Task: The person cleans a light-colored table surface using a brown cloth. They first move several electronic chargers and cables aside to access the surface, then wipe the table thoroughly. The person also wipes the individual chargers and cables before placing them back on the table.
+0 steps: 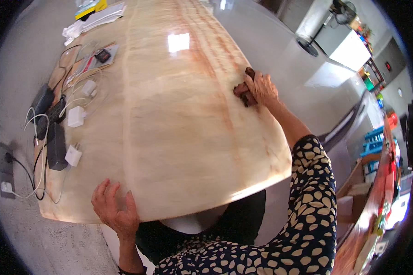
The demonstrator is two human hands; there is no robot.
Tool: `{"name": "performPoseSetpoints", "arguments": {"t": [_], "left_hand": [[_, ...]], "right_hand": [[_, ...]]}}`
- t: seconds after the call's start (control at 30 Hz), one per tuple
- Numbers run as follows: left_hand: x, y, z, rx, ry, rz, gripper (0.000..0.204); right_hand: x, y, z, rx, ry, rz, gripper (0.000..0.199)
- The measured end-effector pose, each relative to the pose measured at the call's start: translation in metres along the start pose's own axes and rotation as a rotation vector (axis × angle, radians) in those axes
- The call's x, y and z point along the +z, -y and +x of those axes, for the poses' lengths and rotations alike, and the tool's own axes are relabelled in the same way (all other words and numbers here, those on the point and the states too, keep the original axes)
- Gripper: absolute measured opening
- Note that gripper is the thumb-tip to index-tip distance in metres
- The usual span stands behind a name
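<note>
My right hand (262,88) is closed on a bunched dark brown cloth (244,94), pressed to the tabletop near its right edge. Parts of the cloth stick out to the left of my fingers and beyond them. My left hand (113,205) rests at the near left edge of the glossy cream marble table (179,137), its fingers apart and holding nothing. Reddish-brown veins run along the right side of the stone, and a bright reflection shows toward the far end.
Along the left edge lie white chargers (76,117), black adapters (56,145) and tangled cables. Beyond them are papers (94,64) with a small black device (103,56), more white papers (103,17) and a yellow box (94,7). A chair (348,121) stands to the right; a fan (342,13) is farther off.
</note>
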State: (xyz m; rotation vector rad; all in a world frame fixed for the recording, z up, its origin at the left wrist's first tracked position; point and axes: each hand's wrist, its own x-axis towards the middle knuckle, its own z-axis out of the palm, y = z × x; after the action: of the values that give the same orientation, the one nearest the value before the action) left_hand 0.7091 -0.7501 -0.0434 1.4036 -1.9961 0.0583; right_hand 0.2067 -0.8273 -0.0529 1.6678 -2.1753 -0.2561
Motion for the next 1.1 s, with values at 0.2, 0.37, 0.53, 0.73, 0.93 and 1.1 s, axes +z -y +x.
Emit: {"name": "performPoseSetpoints", "arguments": {"t": [0.2,0.37,0.53,0.73,0.93,1.1], "left_hand": [[0.002,-0.001,-0.004,0.031,-0.001,0.040,0.036],[-0.002,0.004,-0.001,0.059,0.020,0.031,0.036],[0.000,0.000,-0.002,0.124,0.055,0.002,0.035],[-0.005,0.005,-0.002,0.227,0.144,-0.008,0.037],[-0.011,0.009,-0.001,0.316,0.178,-0.015,0.036],[-0.008,0.004,-0.003,0.327,0.184,0.014,0.034]], "right_hand": [[0.007,-0.038,-0.165,-0.170,-0.121,0.405,0.031],[-0.051,-0.017,-0.248,0.186,0.061,1.011,0.031],[-0.043,0.045,-0.281,1.065,-0.459,1.630,0.058],[-0.019,0.153,-0.253,1.368,-1.365,1.859,0.033],[-0.068,0.251,-0.244,1.624,-1.072,2.164,0.052],[-0.053,0.299,-0.243,1.438,-1.064,1.806,0.073]]}}
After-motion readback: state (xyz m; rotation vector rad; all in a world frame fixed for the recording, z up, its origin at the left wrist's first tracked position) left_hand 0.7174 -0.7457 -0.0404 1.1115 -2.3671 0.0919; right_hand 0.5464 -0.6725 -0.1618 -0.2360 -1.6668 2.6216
